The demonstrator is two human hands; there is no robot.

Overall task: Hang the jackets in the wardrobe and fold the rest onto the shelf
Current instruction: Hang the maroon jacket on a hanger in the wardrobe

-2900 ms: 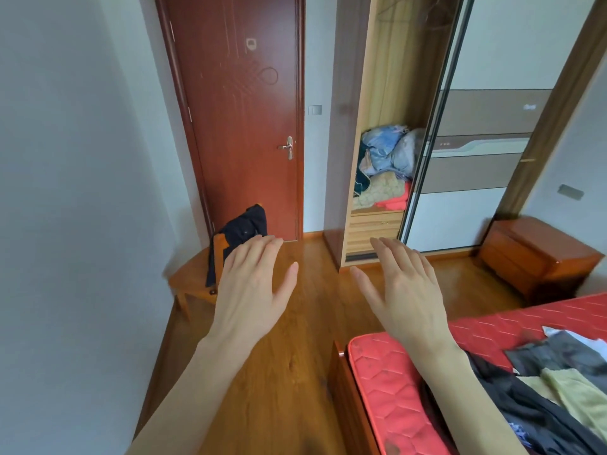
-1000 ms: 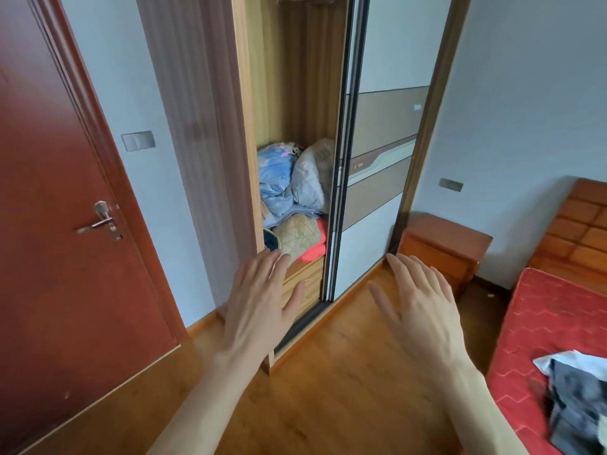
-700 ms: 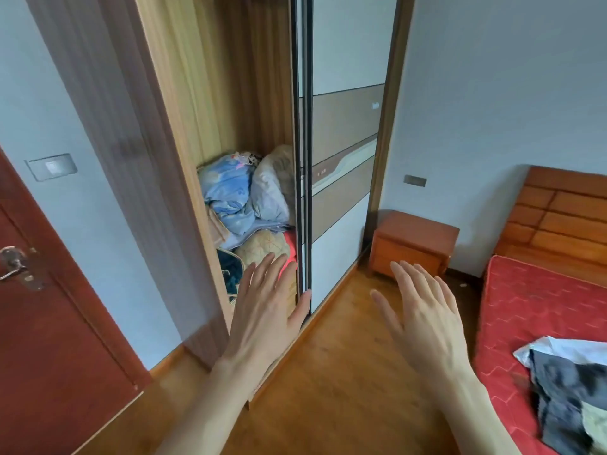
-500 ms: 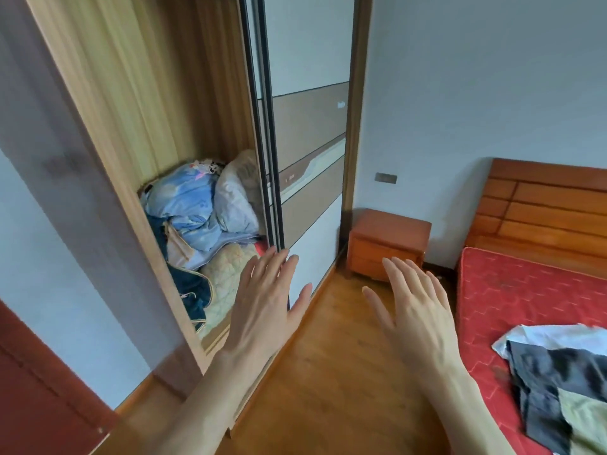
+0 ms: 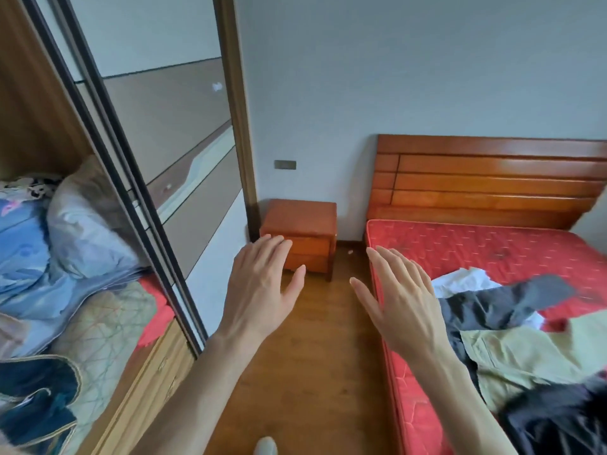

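Both hands out in front, palms down, fingers straight and a little spread. Left hand (image 5: 262, 287) over the bare wood floor (image 5: 305, 372); right hand (image 5: 404, 303) over the near left edge of the bed (image 5: 460, 244). Neither holds anything. Judged: a carrying-nothing, ready-to-reach posture, not yet a grasp.

Clothes pile (image 5: 512, 333) lies loose on the red mattress, right side, near: a dark garment, a pale green one, something white at the far end, more black cloth nearest. Which of these are jackets cannot be told from here.

Wardrobe (image 5: 42, 103) stands left, its sliding door (image 5: 170, 152) pushed aside, so the compartment is open. The shelf inside already holds bundled bedding (image 5: 42, 244) in blue and grey. No hanging rail shows.

Bedside cabinet (image 5: 300, 234) sits far, between wardrobe and bed.

Right hand is nearest the pile; likely first picker.
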